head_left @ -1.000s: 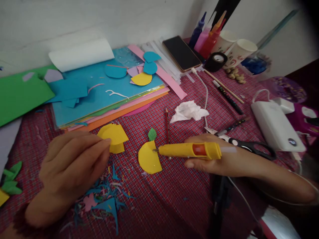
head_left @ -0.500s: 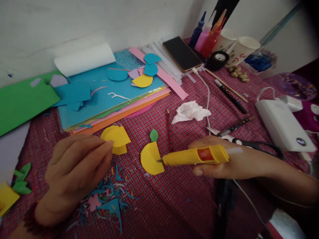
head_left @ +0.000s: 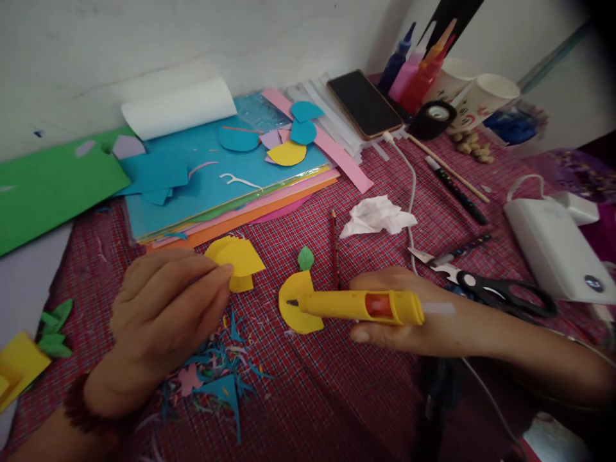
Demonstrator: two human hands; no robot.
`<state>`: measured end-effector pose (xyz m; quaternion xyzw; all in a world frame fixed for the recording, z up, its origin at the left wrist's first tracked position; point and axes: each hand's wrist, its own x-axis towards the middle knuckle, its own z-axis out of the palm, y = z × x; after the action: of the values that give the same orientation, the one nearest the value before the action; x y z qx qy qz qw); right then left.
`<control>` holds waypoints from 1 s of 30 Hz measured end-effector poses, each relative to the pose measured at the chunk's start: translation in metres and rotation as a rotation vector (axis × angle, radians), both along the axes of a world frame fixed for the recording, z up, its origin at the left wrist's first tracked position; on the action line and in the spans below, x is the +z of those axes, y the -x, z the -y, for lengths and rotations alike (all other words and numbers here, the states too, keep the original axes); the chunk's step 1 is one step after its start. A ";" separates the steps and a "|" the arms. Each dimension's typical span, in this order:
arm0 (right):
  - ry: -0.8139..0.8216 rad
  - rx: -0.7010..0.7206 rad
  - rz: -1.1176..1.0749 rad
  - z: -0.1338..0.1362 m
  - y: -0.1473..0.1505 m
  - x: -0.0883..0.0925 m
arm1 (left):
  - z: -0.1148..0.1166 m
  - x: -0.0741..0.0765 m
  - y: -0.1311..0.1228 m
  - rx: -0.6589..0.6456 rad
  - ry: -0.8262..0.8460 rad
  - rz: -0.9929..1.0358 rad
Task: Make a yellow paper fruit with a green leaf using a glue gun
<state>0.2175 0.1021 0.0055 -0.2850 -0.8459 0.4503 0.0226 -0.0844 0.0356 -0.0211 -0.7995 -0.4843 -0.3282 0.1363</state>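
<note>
My right hand (head_left: 385, 314) is wrapped round a yellow glue gun (head_left: 346, 305), whose dark nozzle points left. The nozzle tip is over a yellow paper piece (head_left: 291, 321) with a wedge cut out, lying flat on the cloth; whether it touches cannot be seen. A small green paper leaf (head_left: 305, 258) lies just above that piece. My left hand (head_left: 168, 308) pinches the edge of several overlapping yellow paper pieces (head_left: 239, 260) between thumb and fingers. Below it lies a heap of paper scraps (head_left: 226, 378), mostly blue and pink.
Scissors (head_left: 500, 289), a pencil (head_left: 334, 247) and a crumpled tissue (head_left: 378, 215) lie near my right hand. Behind are stacked coloured sheets (head_left: 192, 192), a phone (head_left: 364, 104), paper cups (head_left: 488, 102) and paint bottles (head_left: 416, 77). A white power bank (head_left: 553, 250) sits at right.
The glue gun's nozzle has moved left across the yellow paper piece, from its cut edge to its left part. My left hand keeps its pinch. The whole view has shifted slightly.
</note>
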 end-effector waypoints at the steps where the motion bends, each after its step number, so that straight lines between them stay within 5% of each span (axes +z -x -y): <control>1: -0.009 0.002 0.017 0.000 0.000 0.000 | 0.000 0.000 0.000 -0.018 -0.026 -0.029; 12: 0.030 0.117 0.022 -0.003 -0.006 0.009 | -0.001 -0.002 0.003 -0.044 -0.097 -0.109; 22: -0.078 -0.063 -0.007 0.000 0.003 -0.002 | -0.002 0.003 -0.002 -0.067 -0.066 -0.109; 30: -0.053 0.028 0.043 0.001 0.001 0.002 | -0.003 0.001 -0.001 -0.084 -0.104 -0.113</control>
<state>0.2161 0.1011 0.0077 -0.2821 -0.8618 0.4215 0.0058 -0.0839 0.0383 -0.0197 -0.8283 -0.4240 -0.3126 0.1909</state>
